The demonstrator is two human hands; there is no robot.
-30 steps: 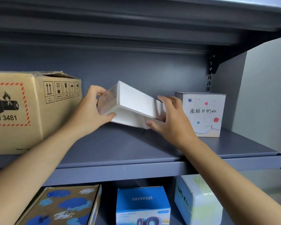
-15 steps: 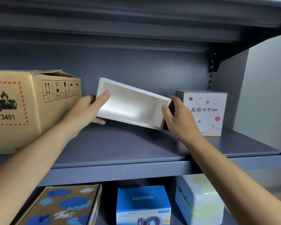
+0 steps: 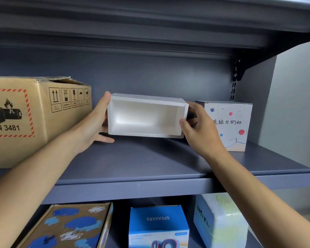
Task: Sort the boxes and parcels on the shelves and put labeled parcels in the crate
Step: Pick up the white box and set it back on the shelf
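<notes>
Below the hands, on the lower level, three items stand in a row: beneath the left forearm a flat brown cardboard box daubed with blue and white paint (image 3: 66,228); between the forearms a blue printed carton marked SPEAKERS (image 3: 157,221); beneath the right forearm a white wrapped parcel with a handwritten number (image 3: 220,221). Both bare forearms cross the front lip of the grey metal shelf (image 3: 150,169). Beyond the lip, the left hand (image 3: 93,126) grips the left end of a white rectangular open cardboard box (image 3: 147,116), thumb on its upper corner and fingers under its lower edge. The right hand (image 3: 199,133) grips the right end, thumb on the front rim and fingers curled round the side. The white box lies level between the hands, its open side facing the camera; whether it touches the shelf cannot be told. Just outside the left hand stands a large brown corrugated carton printed UN 3481 (image 3: 34,119). Behind the right hand stands a white cube-shaped carton with coloured dots and handwriting (image 3: 236,122).
</notes>
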